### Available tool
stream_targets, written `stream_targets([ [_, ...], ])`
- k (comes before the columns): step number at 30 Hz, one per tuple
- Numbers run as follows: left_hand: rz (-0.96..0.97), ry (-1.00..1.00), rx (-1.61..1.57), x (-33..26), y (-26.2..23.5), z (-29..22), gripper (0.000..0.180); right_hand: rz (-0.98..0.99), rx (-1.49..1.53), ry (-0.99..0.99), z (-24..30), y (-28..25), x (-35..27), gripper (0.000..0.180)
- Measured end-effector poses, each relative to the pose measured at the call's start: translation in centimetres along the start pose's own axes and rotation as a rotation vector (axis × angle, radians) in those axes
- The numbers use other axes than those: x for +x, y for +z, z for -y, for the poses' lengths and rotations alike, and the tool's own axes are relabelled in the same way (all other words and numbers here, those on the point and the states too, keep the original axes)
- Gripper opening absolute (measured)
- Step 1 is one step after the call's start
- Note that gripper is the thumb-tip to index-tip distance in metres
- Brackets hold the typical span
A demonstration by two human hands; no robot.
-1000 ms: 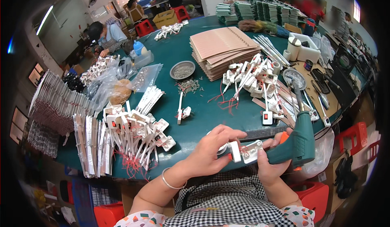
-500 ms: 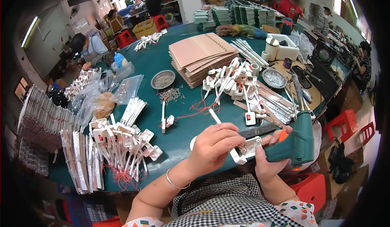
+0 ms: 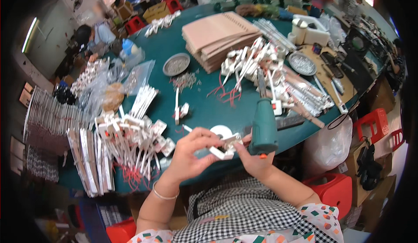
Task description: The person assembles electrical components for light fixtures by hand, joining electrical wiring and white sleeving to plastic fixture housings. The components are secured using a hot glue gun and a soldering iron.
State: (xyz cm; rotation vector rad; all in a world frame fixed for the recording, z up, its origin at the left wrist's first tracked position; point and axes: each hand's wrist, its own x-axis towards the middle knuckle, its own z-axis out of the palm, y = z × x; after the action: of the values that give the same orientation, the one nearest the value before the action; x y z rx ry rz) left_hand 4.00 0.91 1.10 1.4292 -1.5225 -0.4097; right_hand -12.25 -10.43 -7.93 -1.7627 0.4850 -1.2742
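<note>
My left hand [image 3: 191, 156] is closed on a white plastic switch housing [image 3: 223, 154], with a thin white tube sticking out to its left. The housing's open inner side shows, but its small parts are blurred. My right hand [image 3: 257, 161] has its thumb at the right end of the housing. Its other fingers are around a green pistol-shaped power tool [image 3: 264, 127], whose metal nose points away from me; the grip is mostly hidden. Just beyond the housing lies a white round disc [image 3: 221, 131]. One more white switch piece [image 3: 180, 110] rests on the green table.
Piles of white switch pieces lie at left [image 3: 130, 138] and right [image 3: 248, 62]. A stack of pinkish boards [image 3: 220, 34] stands at the back. Metal dishes hold small parts, one left [image 3: 176, 64], one right [image 3: 302, 63]. A red stool [image 3: 328, 195] is at my right.
Both hands, the housing and the green tool have moved left and nearer the table's middle. The tool now stands more upright in view. The head view has shifted slightly.
</note>
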Motion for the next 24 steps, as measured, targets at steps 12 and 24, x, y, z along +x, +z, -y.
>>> stream_targets([
  [12,-0.095,-0.041,0.082,-0.8,1.0,0.3,0.037,0.111,0.356,0.182,4.8,-0.1,2.6,0.031],
  [24,-0.075,0.172,0.378,-0.9,2.2,-0.1,0.038,0.380,0.216,0.069,3.1,-0.8,1.4,0.085],
])
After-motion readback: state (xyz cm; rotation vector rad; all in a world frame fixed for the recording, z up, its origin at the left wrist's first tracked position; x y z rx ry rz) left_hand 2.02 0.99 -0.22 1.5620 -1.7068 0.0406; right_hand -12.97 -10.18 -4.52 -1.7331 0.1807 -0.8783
